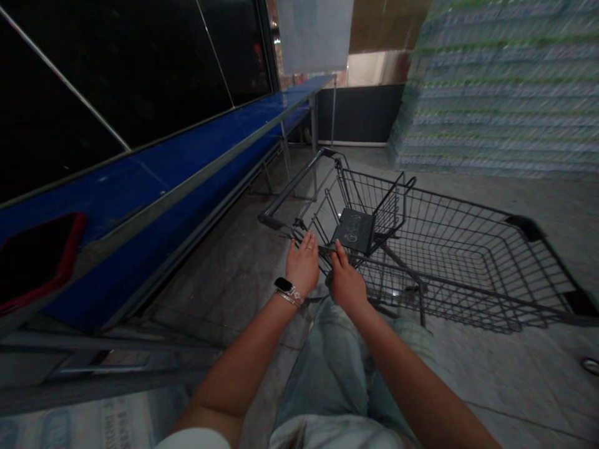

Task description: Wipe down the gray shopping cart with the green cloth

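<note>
My left hand (303,265), with a watch (283,285) and bracelets at the wrist, is at the near side of a dark wire shopping cart (468,284). Its fingers are stretched out, and I cannot tell whether they touch the wire. Just to its right is my right hand (349,284), its fingers pressed together against a small dark greenish thing, mostly hidden. Beyond the fingertips lies the cart's black child-seat panel (354,229) with pale markings. The cart handle (294,187) is ahead to the left.
A long blue counter (187,140) with a metal rail runs along the left below dark glass. A red-cased phone (42,259) rests at the left edge. Stacked packs of bottles (505,93) rise at the back right. Grey tiled floor (524,374) surrounds the cart.
</note>
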Available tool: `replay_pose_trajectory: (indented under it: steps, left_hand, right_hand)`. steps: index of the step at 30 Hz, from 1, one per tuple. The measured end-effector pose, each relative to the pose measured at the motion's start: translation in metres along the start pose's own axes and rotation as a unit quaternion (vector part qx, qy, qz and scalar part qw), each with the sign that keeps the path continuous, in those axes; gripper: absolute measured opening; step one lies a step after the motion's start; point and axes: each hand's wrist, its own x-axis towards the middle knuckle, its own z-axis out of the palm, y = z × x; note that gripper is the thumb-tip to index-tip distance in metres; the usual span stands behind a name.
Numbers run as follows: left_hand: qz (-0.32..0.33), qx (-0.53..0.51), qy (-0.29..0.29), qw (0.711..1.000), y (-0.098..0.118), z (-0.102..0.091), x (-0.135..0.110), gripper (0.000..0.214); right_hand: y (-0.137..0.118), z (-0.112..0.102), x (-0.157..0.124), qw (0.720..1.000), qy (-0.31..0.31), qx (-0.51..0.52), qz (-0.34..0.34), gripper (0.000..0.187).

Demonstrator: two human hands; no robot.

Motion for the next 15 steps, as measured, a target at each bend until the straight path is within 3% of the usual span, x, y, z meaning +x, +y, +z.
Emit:
replay_pose_trajectory:
  steps: [8,15]
  left_hand:
    - [0.001,-0.009,0.013,1.0,0.001,0.003,0.001,0.065]
    - [0.007,0.019,0.032,0.999,0.007,0.006,0.0,0.063]
  right_hand:
    - [0.116,-0.001,-0.064,0.985,0.03,-0.013,0.169,0.07]
    - [0.252,-0.011,-0.12,0.927,0.082,0.003,0.366,0.066]
